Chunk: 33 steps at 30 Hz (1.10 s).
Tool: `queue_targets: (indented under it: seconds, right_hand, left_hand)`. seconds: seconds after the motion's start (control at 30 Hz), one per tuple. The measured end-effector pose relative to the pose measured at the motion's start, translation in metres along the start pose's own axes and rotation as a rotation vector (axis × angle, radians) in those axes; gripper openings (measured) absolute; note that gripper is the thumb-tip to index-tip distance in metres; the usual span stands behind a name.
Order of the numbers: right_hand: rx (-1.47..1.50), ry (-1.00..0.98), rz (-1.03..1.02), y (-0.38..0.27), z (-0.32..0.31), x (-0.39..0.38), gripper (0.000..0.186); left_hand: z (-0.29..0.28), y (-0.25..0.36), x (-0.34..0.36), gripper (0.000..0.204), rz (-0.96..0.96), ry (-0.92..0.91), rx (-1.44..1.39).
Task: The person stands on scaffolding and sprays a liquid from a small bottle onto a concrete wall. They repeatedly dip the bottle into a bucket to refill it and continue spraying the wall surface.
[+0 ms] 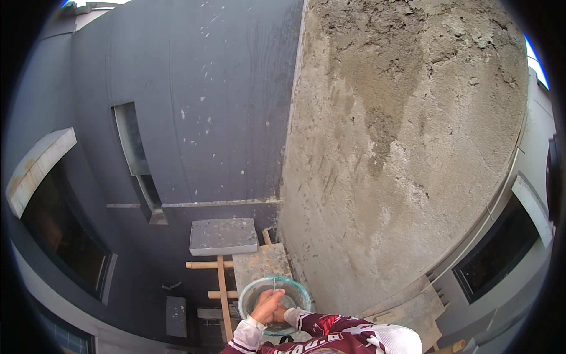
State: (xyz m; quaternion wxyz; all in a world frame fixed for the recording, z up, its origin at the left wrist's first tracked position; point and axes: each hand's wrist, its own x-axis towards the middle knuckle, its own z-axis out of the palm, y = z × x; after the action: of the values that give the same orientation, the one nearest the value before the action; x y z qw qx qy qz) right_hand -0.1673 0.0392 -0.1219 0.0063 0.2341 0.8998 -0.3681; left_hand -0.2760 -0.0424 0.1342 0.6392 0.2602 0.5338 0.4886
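Observation:
My left hand [267,305] is over a round teal-rimmed basin [303,293], its fingers closed beside and partly over my right hand [279,314]. My right hand is mostly hidden behind it, its fingers also curled inside the basin area. A thin upright line shows just above my fingers; whether it is a tool or something else I cannot make out. Grey, wet-looking material [286,301] shows inside the basin, which rests on a speckled board [259,262].
Wooden poles [223,301] form a scaffold below, beside a speckled grey ledge [221,235]. A dark grey wall [224,118] with a narrow window [131,141] meets rough plastered wall [395,153] on the right. More boards [413,312] lie lower right. Recessed windows [65,230] flank both sides.

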Motion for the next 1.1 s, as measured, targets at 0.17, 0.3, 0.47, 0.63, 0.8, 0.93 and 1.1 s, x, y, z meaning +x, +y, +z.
queue_targets:
  seconds: [0.17, 0.3, 0.47, 0.63, 0.8, 0.93, 1.1]
  right_hand:
    - [0.386, 0.297, 0.058, -0.042, -0.032, -0.041, 0.070]
    - [0.601, 0.144, 0.431, -0.075, -0.108, -0.060, 0.069]
    - [0.512, 0.521, 0.382, -0.064, -0.317, 0.016, 0.053]
    - [0.423, 1.305, 0.019, -0.199, -0.722, 0.030, 0.050]
    - [0.248, 1.168, -0.060, -0.307, -0.706, 0.015, 0.060]
    - [-0.100, 0.766, -0.033, -0.264, -0.534, 0.033, 0.056]
    - [-0.140, -0.122, -0.013, -0.129, -0.259, 0.007, 0.056]
  left_hand:
    - [-0.026, -0.029, 0.006, 0.024, -0.078, 0.110, -0.031]
    - [-0.054, -0.057, 0.013, 0.023, -0.103, 0.194, -0.113]
    - [-0.061, -0.065, -0.003, 0.024, -0.091, 0.304, -0.180]
    - [-0.054, -0.052, -0.018, 0.024, -0.112, 0.340, -0.147]
    - [-0.088, -0.058, -0.022, 0.023, -0.070, 0.437, -0.207]
    - [-0.089, -0.051, -0.031, 0.022, 0.029, 0.425, -0.239]
    - [-0.065, -0.038, -0.023, 0.021, 0.031, 0.242, -0.209]
